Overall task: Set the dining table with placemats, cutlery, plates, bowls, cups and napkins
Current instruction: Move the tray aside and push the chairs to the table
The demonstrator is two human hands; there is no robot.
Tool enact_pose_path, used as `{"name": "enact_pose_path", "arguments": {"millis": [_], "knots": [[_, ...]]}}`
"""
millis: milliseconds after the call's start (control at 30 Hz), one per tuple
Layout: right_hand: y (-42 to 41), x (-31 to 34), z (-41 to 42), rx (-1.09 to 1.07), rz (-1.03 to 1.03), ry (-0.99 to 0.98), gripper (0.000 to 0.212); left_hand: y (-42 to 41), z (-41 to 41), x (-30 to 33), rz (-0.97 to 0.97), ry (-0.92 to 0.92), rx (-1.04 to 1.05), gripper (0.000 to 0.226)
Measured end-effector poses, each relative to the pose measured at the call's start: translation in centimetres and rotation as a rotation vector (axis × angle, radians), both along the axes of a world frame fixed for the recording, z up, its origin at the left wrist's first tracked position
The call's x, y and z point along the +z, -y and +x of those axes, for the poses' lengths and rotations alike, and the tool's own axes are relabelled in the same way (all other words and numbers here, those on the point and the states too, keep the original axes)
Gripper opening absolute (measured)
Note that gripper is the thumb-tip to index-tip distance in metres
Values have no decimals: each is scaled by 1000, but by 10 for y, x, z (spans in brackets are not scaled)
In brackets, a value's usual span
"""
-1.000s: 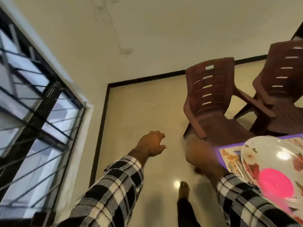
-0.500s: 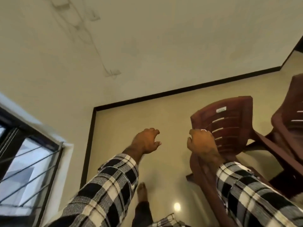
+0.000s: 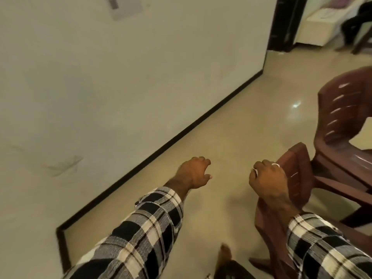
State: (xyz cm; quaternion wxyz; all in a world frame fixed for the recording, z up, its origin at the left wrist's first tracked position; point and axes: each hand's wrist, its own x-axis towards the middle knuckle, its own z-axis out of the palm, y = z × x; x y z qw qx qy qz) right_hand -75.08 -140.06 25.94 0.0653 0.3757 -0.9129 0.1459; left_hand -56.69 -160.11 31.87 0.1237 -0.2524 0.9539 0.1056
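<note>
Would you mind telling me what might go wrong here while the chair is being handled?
1. The right hand alone holds the near chair's backrest; the left hand hangs free, so the chair could twist from that grip.
2. The second chair stands close; they may knock together.
3. A bare foot sits near the legs.

a dark maroon moulded plastic chair (image 3: 298, 178) stands at the lower right of the frame, seen from behind, with its backrest top near mid-height and a leg reaching the bottom edge. the right hand (image 3: 267, 178), a ring on one finger, grips the top edge of that backrest with curled fingers. a second matching armchair (image 3: 342, 109), its backrest slotted, stands just beyond at the right edge.
</note>
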Motion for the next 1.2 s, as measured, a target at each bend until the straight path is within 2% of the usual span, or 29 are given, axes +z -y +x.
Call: {"name": "enact_pose_path", "arguments": {"millis": [233, 400, 567, 700, 800, 900, 967, 1100, 1200], "knots": [[43, -13, -100, -379, -75, 43, 9, 60, -197, -28, 29, 22, -351, 59], [39, -8, -130, -608, -92, 171, 6, 61, -312, -26, 47, 28, -619, 61], [31, -9, -137, -835, -162, 286, 4, 31, -401, -33, 89, -2, -953, 78], [21, -30, -120, -1155, -133, 366, 21, -1, -437, -50, 133, -5, -1276, 87], [34, -31, -93, -1368, -122, 448, 19, -16, -449, -62, 145, -18, -1530, 76], [52, -22, -69, -1599, -174, 444, 22, -25, -452, -66, -28, -144, -1787, 56], [58, -16, -56, -1647, -155, 433, 23, -37, -453, -66, -129, -205, -1933, 50], [72, -24, -22, -1789, -74, 351, 38, -65, -445, -68, -231, -98, -2220, 36], [84, -38, -15, -1904, -61, 314, 50, -71, -448, -74, -239, -22, -2283, 18]]}}
